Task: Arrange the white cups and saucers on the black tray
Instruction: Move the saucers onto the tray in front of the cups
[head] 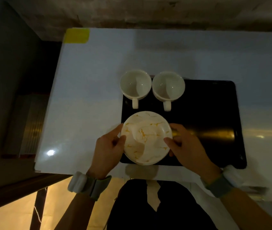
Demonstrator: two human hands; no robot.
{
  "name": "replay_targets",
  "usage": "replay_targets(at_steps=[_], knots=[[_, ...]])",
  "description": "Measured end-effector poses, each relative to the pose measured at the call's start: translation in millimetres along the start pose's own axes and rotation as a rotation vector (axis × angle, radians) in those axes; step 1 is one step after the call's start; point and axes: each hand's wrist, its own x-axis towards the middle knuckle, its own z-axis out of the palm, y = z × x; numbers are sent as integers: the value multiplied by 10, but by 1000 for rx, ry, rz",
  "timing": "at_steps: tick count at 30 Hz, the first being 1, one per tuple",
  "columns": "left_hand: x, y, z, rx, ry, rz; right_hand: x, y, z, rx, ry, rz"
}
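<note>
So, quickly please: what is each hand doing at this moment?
Left hand: closed on the left edge of the saucer.
Right hand: closed on the saucer's right edge.

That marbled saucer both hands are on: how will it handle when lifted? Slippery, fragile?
The saucer looks rigid and glazed, with sheen on its surface, so probably slick; the left hand and right hand pinching opposite rim edges suits that. Likely ceramic, so it may chip if dropped on the tray. Shallow and flat, it is unlikely to tip.
</note>
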Motion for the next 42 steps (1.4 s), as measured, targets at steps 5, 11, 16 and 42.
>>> replay_targets(at_steps=[5,11,16,42], knots=[[-15,-68,74,68,-1,1,0,122,77,0,-27,-12],[-32,-80,141,150,27,40,-43,179,132,41,-16,6],[-53,-79,158,232,41,30,-58,181,188,76,-14,7],[-65,116,-27,-17,117,-31,-53,118,7,223,185,-40]])
